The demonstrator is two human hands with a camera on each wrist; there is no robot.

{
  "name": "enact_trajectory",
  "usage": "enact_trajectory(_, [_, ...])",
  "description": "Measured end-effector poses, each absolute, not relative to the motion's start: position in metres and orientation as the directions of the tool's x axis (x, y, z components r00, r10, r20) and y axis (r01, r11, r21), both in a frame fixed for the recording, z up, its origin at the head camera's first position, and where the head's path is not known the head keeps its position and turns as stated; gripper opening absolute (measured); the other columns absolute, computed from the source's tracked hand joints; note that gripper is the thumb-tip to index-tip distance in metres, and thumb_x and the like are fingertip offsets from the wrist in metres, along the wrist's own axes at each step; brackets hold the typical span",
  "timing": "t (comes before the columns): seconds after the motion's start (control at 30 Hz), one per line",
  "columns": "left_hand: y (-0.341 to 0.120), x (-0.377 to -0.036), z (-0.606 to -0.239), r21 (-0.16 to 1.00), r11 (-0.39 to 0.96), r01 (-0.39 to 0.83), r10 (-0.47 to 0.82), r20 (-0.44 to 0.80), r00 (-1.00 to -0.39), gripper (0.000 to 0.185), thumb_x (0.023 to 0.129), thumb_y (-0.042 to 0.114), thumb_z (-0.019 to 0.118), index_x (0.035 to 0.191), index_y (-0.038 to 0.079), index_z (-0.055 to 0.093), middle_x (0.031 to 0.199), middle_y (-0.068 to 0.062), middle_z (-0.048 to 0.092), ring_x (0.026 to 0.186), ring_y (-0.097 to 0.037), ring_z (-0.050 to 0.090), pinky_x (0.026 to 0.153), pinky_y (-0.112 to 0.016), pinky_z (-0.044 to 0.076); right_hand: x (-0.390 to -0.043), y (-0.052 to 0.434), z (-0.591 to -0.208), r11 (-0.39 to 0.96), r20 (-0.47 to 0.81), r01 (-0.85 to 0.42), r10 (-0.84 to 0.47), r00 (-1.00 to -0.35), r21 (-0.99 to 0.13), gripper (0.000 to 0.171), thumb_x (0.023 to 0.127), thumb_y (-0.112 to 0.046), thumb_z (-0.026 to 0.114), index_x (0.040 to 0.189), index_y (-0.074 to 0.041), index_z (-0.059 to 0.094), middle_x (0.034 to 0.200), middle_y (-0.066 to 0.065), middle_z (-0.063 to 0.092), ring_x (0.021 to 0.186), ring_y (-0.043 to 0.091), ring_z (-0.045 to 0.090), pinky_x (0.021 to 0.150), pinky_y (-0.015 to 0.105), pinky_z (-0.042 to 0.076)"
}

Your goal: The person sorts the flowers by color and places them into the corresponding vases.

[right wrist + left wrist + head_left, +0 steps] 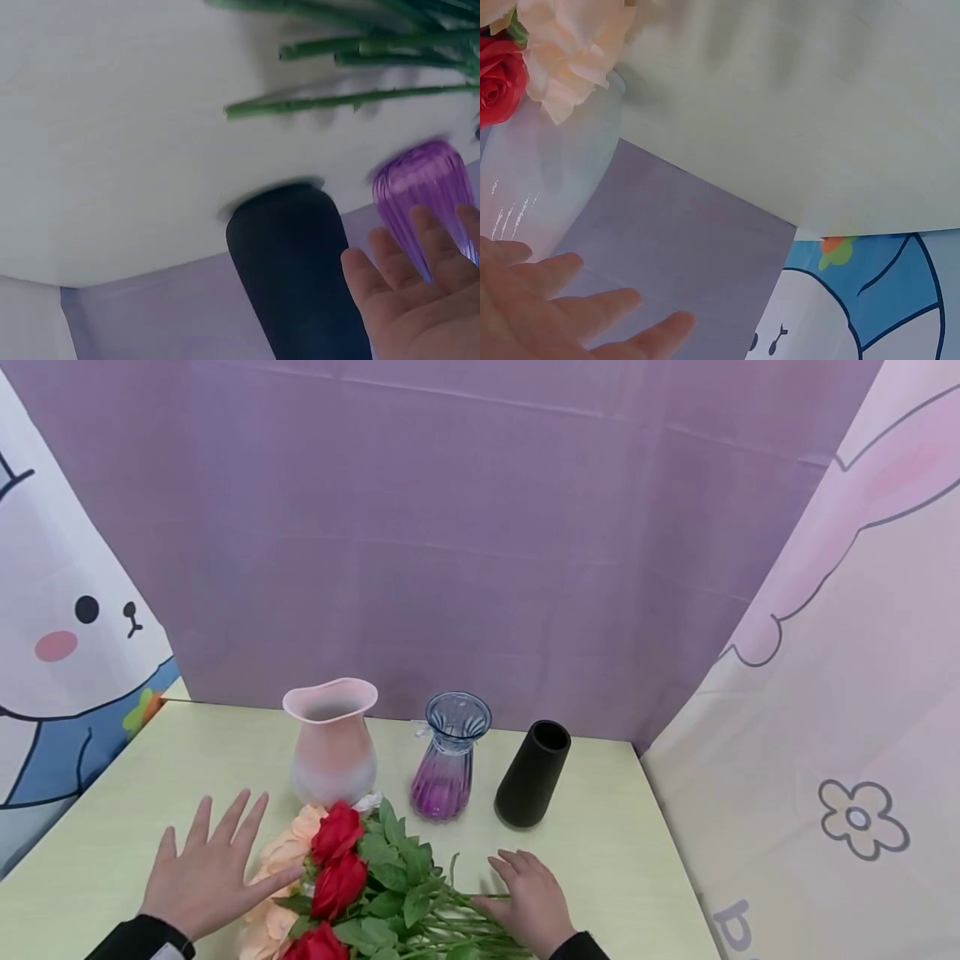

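A bunch of artificial roses, red (337, 860) and peach (285, 852), lies on the pale green table (112, 827) with green stems (457, 927) pointing right. My left hand (213, 868) is spread open beside the peach blooms, its thumb touching them. My right hand (528, 893) hovers open over the stem ends. Behind stand a pink frosted vase (332, 743), a purple glass vase (448, 760) and a black vase (534, 774). The left wrist view shows the fingers (570, 307) straight, near the peach rose (570, 52). The right wrist view shows the black vase (296, 277), purple vase (424, 187) and stems (352, 97).
A purple cloth backdrop (465, 527) closes the back. A cartoon rabbit curtain (60, 635) hangs at the left and a pink patterned curtain (840, 718) at the right, bounding the table on both sides.
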State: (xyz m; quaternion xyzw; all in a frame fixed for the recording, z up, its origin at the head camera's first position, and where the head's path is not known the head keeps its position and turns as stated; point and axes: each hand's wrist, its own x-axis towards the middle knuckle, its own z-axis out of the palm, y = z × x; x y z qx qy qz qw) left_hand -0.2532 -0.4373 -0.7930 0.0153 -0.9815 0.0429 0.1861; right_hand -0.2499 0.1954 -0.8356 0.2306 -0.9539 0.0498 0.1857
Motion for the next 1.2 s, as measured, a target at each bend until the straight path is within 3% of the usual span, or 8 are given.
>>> enact_trajectory(0.13, [-0.425, -0.243, -0.78, -0.069, 0.996, -0.052, -0.03, 0.285, -0.958, 0.127, 0.049, 0.106, 0.041, 0.156, 0.049, 0.006, 0.167, 0.01, -0.007, 0.149, -0.041, -0.022, 0.096, -0.084, -0.018, -0.231, 0.182, -0.806, 0.859, 0.347, -0.497, -0.431, -0.833, -0.125, 0.074, 0.079, -0.083, 0.052, 0.135, -0.035, 0.059, 0.131, -0.01, 0.061, 0.124, 0.016, 0.054, 0.101, 0.037, 0.049])
enact_trajectory(0.2, [-0.408, -0.229, -0.748, -0.072, 0.997, -0.025, -0.011, 0.194, -0.981, 0.127, 0.054, 0.105, 0.038, 0.159, 0.042, 0.005, 0.168, 0.0, -0.002, 0.148, -0.048, -0.014, 0.098, -0.086, -0.007, -0.227, 0.178, -0.798, 0.83, 0.267, -0.503, -0.442, -0.857, -0.239, 0.073, 0.081, -0.081, 0.052, 0.135, -0.033, 0.059, 0.13, -0.007, 0.062, 0.121, 0.02, 0.056, 0.092, 0.045, 0.053])
enact_trajectory(0.37, [-0.353, -0.184, -0.65, -0.042, 0.999, 0.029, 0.033, 0.096, -0.995, 0.123, 0.067, 0.1, 0.034, 0.161, 0.028, 0.002, 0.166, -0.018, 0.007, 0.143, -0.059, 0.004, 0.092, -0.087, 0.022, -0.226, 0.17, -0.806, 0.821, 0.267, -0.52, -0.459, -0.847, -0.236, 0.058, 0.083, -0.076, 0.057, 0.124, -0.037, 0.065, 0.117, -0.011, 0.063, 0.107, 0.013, 0.056, 0.08, 0.033, 0.051])
enact_trajectory(0.7, [-0.277, -0.135, -0.514, -0.022, 1.0, -0.004, -0.004, -0.017, -1.0, 0.124, 0.069, 0.098, 0.036, 0.151, 0.005, 0.038, 0.148, -0.029, 0.042, 0.129, -0.059, 0.036, 0.093, -0.08, 0.036, -0.219, 0.156, -0.802, 0.809, 0.257, -0.527, -0.468, -0.846, -0.261, 0.058, 0.082, -0.084, 0.042, 0.119, -0.045, 0.065, 0.112, -0.016, 0.064, 0.102, 0.012, 0.058, 0.077, 0.036, 0.054])
enact_trajectory(0.93, [-0.271, -0.132, -0.512, -0.014, 1.0, -0.006, -0.006, 0.0, -1.0, 0.126, 0.068, 0.1, 0.033, 0.151, 0.005, 0.039, 0.147, -0.028, 0.043, 0.129, -0.059, 0.037, 0.093, -0.08, 0.035, -0.224, 0.148, -0.814, 0.798, 0.31, -0.551, -0.474, -0.824, -0.244, 0.044, 0.085, -0.076, 0.054, 0.103, -0.039, 0.072, 0.096, -0.016, 0.058, 0.085, 0.009, 0.049, 0.063, 0.026, 0.043])
enact_trajectory(1.07, [-0.281, -0.141, -0.531, -0.012, 1.0, 0.0, -0.001, -0.04, -0.999, 0.125, 0.069, 0.098, 0.035, 0.153, 0.007, 0.036, 0.149, -0.028, 0.041, 0.129, -0.06, 0.035, 0.091, -0.08, 0.036, -0.208, 0.137, -0.763, 0.831, 0.246, -0.487, -0.429, -0.869, -0.269, 0.039, 0.086, -0.071, 0.058, 0.093, -0.036, 0.073, 0.092, -0.016, 0.054, 0.082, 0.008, 0.048, 0.062, 0.024, 0.044])
enact_trajectory(1.13, [-0.29, -0.147, -0.562, -0.019, 1.0, -0.017, -0.016, 0.047, -0.999, 0.124, 0.066, 0.101, 0.033, 0.161, 0.022, 0.017, 0.163, -0.02, 0.02, 0.133, -0.056, 0.033, 0.091, -0.079, 0.035, -0.196, 0.129, -0.725, 0.843, 0.209, -0.461, -0.415, -0.885, -0.279, 0.031, 0.084, -0.06, 0.069, 0.089, -0.03, 0.074, 0.087, -0.015, 0.054, 0.079, 0.007, 0.05, 0.062, 0.024, 0.048])
enact_trajectory(1.2, [-0.299, -0.154, -0.58, -0.029, 0.999, -0.017, -0.016, 0.03, -0.999, 0.125, 0.065, 0.102, 0.03, 0.161, 0.024, 0.013, 0.164, -0.019, 0.018, 0.134, -0.057, 0.031, 0.09, -0.08, 0.034, -0.191, 0.125, -0.71, 0.84, 0.212, -0.456, -0.408, -0.888, -0.294, 0.025, 0.082, -0.052, 0.076, 0.086, -0.027, 0.073, 0.081, -0.016, 0.054, 0.076, 0.004, 0.051, 0.064, 0.022, 0.049])
